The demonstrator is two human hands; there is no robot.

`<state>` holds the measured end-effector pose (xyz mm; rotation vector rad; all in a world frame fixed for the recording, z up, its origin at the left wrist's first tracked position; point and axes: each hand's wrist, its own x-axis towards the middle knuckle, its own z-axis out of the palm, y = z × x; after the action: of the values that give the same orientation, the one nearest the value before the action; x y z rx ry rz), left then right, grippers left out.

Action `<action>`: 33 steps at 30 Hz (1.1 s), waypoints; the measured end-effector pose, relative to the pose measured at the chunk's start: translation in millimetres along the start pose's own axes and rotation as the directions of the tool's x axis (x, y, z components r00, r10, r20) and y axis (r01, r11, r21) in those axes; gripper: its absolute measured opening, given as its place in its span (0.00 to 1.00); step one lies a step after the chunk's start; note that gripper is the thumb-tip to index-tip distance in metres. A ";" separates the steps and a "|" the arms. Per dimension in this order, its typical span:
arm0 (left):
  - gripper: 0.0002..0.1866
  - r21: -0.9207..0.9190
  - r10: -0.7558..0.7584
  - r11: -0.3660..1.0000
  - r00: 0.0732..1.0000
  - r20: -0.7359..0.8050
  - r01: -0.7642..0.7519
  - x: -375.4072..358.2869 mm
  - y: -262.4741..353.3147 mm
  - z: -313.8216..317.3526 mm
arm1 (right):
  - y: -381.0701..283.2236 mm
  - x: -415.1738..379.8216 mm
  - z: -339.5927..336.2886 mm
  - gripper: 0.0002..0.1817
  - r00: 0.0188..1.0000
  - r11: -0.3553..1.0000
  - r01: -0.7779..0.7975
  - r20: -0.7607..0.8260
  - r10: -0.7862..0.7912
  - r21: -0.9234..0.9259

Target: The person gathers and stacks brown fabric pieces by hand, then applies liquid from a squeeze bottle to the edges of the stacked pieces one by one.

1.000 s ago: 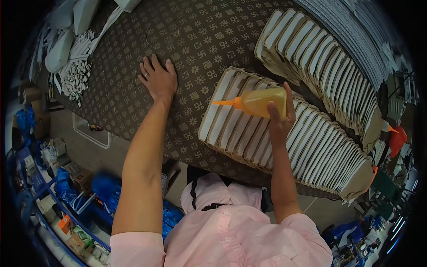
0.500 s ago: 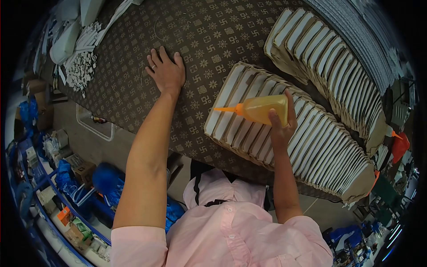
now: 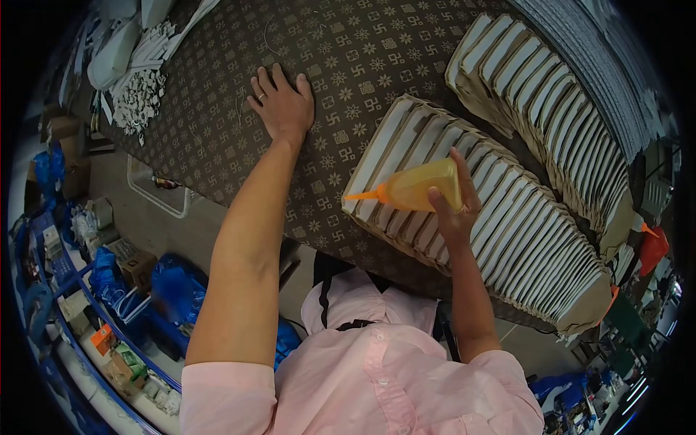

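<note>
My left hand (image 3: pixel 284 105) lies flat on the brown patterned cloth (image 3: pixel 333 80), fingers spread, a ring on one finger. In my right hand (image 3: pixel 458 210) is a squeeze bottle (image 3: pixel 420 186) of yellowish liquid with an orange nozzle, tilted slightly down to the left. The nozzle tip is over the lower left corner of a fanned row of white strips with brown paper edges (image 3: pixel 500 217); whether it touches cannot be made out. A second fanned row (image 3: pixel 544 94) lies behind it on the upper right.
Small white pieces (image 3: pixel 139 101) and white strips lie at the cloth's upper left. Long grey-white strips (image 3: pixel 605 65) run along the upper right. A red bottle (image 3: pixel 653 250) with an orange tip is at the far right. Blue bags (image 3: pixel 174 286) and a blue-edged shelf stand lower left.
My right hand has moved the bottle slightly left and down relative to the fanned row, bringing the nozzle toward its lower left corner. The whole view has shifted slightly.
</note>
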<state>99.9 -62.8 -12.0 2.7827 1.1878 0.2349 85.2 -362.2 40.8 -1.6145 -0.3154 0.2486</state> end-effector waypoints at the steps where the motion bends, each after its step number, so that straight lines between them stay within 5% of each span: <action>1: 0.29 0.004 -0.001 1.000 1.000 0.006 0.001 -0.1 0.1 -0.2 | 0.0 -0.1 0.1 0.32 1.000 1.000 -0.018 0.006 0.018 0.021; 14: 0.29 -0.013 -0.003 1.000 1.000 0.012 0.003 0.4 0.3 -0.3 | -9.0 3.3 -0.8 0.33 0.987 1.000 -0.017 0.158 0.018 -0.004; 18: 0.29 -0.015 -0.006 1.000 1.000 0.008 0.006 0.3 -0.5 -0.3 | -9.5 2.0 -1.2 0.33 0.994 0.999 -0.040 0.098 0.039 0.010; 23: 0.29 -0.009 -0.012 1.000 1.000 0.017 0.012 0.5 1.2 -1.2 | -11.3 12.9 -16.9 0.34 0.917 0.994 -0.021 -0.393 0.060 0.103; 24: 0.29 -0.016 0.000 1.000 1.000 0.018 0.001 0.7 0.8 -0.6 | -9.8 17.1 -23.9 0.33 0.899 0.958 0.022 -0.424 0.105 0.285; 27: 0.29 -0.015 -0.008 1.000 1.000 0.030 0.008 -0.9 0.6 -0.6 | -19.7 32.6 -37.4 0.32 0.796 0.969 0.038 -0.593 0.119 0.246; 33: 0.29 -0.009 -0.007 1.000 1.000 0.028 0.007 0.0 0.5 -0.1 | -18.0 44.6 -47.6 0.31 0.792 0.996 0.041 -0.610 0.019 0.084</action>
<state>100.2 -63.1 -11.8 2.7640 1.1870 0.2004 142.5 -390.1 63.3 -1.5094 0.1895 -0.2746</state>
